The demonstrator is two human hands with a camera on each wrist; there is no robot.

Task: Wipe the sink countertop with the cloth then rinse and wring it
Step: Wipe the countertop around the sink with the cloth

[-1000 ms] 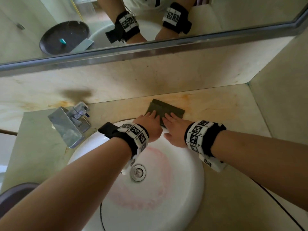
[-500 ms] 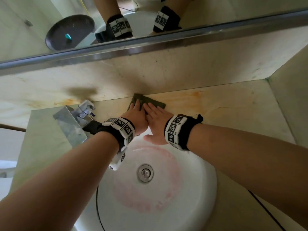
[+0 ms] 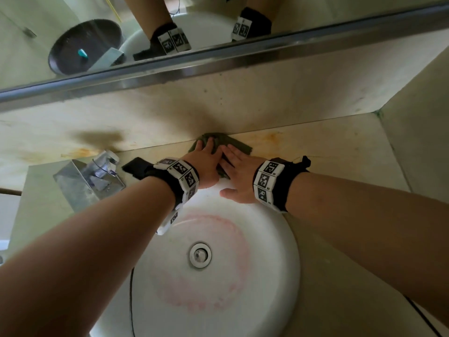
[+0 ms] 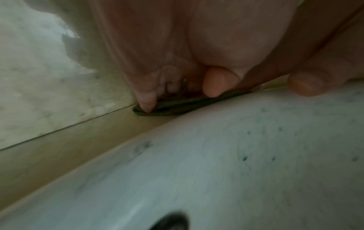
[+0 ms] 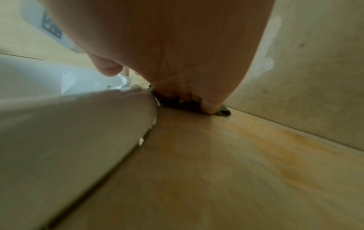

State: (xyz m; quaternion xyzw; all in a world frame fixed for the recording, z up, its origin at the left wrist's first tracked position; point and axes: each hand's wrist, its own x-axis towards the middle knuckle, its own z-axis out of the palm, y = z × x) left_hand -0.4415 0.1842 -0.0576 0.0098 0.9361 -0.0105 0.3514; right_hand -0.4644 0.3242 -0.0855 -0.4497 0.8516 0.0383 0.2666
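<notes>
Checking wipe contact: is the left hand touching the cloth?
Touching. Left wrist view shows the left hand with fingertips pressed flat on the cloth.

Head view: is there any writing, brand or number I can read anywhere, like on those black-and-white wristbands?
No readable words, brands or numbers.
Left wristband: black-and-white square code patterns only, no letters.
Right wristband: the same kind of patterns.
Tap: no legible marking.

The cloth [image 3: 233, 144] lies on the tabletop [image 3: 328, 152] behind the sink [image 3: 286, 251], against the back wall [image 3: 243, 105]. The left hand [image 3: 205, 164] and right hand [image 3: 239, 172] rest on it side by side. The tap [image 3: 82, 181] stands left of the sink, below the mirror [image 3: 315, 13].
</notes>
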